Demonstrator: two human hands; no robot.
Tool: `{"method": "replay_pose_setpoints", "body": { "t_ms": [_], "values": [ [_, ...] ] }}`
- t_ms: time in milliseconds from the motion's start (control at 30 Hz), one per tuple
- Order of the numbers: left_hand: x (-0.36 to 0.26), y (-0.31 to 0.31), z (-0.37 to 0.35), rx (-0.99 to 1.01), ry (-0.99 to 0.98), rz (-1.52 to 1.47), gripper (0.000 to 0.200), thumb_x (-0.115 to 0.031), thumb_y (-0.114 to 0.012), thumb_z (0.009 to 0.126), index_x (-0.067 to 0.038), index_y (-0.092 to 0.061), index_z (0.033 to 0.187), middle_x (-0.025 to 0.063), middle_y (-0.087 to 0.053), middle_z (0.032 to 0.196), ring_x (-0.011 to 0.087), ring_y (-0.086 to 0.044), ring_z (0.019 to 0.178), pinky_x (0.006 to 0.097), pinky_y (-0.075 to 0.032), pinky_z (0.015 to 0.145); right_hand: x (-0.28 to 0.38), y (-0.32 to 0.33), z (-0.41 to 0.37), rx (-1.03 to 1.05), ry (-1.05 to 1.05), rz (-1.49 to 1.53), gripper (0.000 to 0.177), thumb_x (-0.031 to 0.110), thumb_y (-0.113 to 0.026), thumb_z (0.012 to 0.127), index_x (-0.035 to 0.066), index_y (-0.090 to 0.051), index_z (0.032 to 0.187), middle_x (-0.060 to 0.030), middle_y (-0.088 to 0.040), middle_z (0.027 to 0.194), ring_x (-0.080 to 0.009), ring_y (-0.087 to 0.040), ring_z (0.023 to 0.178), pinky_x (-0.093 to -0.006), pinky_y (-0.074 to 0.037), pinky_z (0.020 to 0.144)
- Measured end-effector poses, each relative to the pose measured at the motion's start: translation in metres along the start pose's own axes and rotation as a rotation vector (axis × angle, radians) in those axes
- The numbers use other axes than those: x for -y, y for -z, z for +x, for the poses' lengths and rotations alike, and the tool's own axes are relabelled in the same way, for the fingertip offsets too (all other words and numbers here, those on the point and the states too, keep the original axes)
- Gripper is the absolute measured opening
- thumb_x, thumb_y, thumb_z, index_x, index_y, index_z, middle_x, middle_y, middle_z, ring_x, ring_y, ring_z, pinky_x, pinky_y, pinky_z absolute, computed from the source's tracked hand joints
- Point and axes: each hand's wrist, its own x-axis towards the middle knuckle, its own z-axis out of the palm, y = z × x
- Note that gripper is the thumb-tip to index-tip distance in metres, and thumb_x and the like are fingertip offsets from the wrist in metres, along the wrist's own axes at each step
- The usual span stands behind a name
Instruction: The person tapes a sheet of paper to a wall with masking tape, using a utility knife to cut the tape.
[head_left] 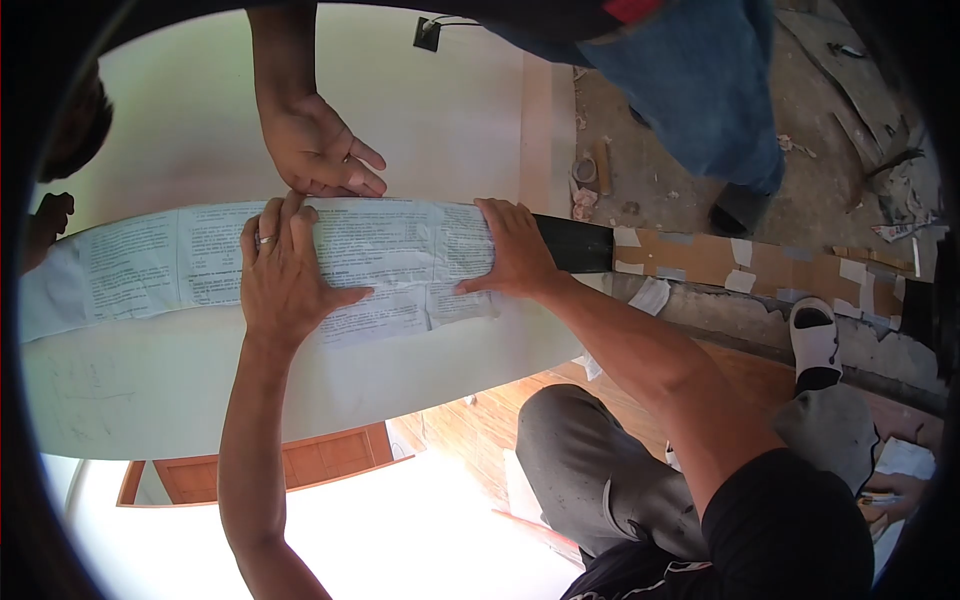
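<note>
A long strip of printed paper (375, 245) covers the narrow edge between two pale wall faces. My left hand (280, 275), with a ring on one finger, clasps this strip; its fingers curl toward the far edge and its thumb reaches out to the right. To its right, my right hand (515, 250) grips the strip too, fingers over the far edge and thumb on the near side. A co-worker's hand (325, 155) rests palm up against the far edge, close to my left fingertips. Another hand (48, 225) is at the strip's left end.
Past my right hand, a black section (575, 243) leads to taped brown cardboard (700, 262). A person in jeans (690, 90) stands at the upper right on a littered floor, near a tape roll (585, 170). A light clog (815, 340) is at the right. A wooden door (270, 465) shows below.
</note>
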Motion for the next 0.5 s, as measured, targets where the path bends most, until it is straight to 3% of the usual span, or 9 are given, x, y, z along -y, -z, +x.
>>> {"method": "replay_pose_setpoints", "body": {
  "t_ms": [133,233,367,433,500],
  "values": [
    [0.001,0.001,-0.001,0.003,-0.008,0.020,0.112,-0.055,-0.098,0.042,-0.009,-0.043,0.128,0.0102,-0.049,0.147,0.0298,-0.042,0.140,0.0485,-0.029,0.118,-0.002,0.007,0.004,0.074,-0.044,0.067,0.127,0.058,-0.095,0.060,0.001,-0.031,0.154,-0.0234,-0.041,0.151,-0.0386,-0.036,0.144,-0.0496,-0.027,0.123],
    [-0.002,0.002,-0.001,0.020,-0.001,0.028,0.122,-0.059,-0.097,0.039,-0.008,-0.043,0.135,0.0111,-0.047,0.150,0.0296,-0.042,0.140,0.0486,-0.029,0.118,0.003,0.019,0.004,0.138,-0.128,0.084,0.123,0.064,-0.090,0.063,0.000,-0.035,0.153,-0.0214,-0.044,0.151,-0.0363,-0.037,0.145,-0.0469,-0.026,0.124],
    [-0.011,0.018,0.002,0.038,-0.017,0.014,0.126,-0.064,-0.094,0.042,-0.007,-0.045,0.143,0.0123,-0.045,0.154,0.0304,-0.041,0.143,0.0496,-0.028,0.119,-0.003,0.020,0.000,0.099,-0.067,0.050,0.123,0.064,-0.090,0.063,0.000,-0.036,0.153,-0.0217,-0.045,0.151,-0.0366,-0.038,0.145,-0.0464,-0.027,0.123],
    [-0.030,0.024,0.002,-0.163,-0.029,0.011,0.114,-0.065,-0.089,0.054,-0.007,-0.050,0.145,0.0134,-0.045,0.155,0.0301,-0.038,0.147,0.0510,-0.027,0.120,-0.004,0.016,0.001,0.102,-0.074,0.069,0.125,0.065,-0.091,0.060,0.000,-0.037,0.152,-0.0221,-0.045,0.151,-0.0366,-0.039,0.144,-0.0469,-0.027,0.123],
    [-0.059,0.020,0.010,-0.187,-0.088,-0.011,0.108,-0.064,-0.086,0.061,-0.007,-0.050,0.146,0.0147,-0.045,0.156,0.0303,-0.036,0.149,0.0508,-0.026,0.121,-0.004,0.016,0.001,0.096,-0.053,0.067,0.126,0.062,-0.094,0.058,0.000,-0.037,0.152,-0.0220,-0.045,0.151,-0.0370,-0.039,0.143,-0.0468,-0.030,0.121]
  ]
}}
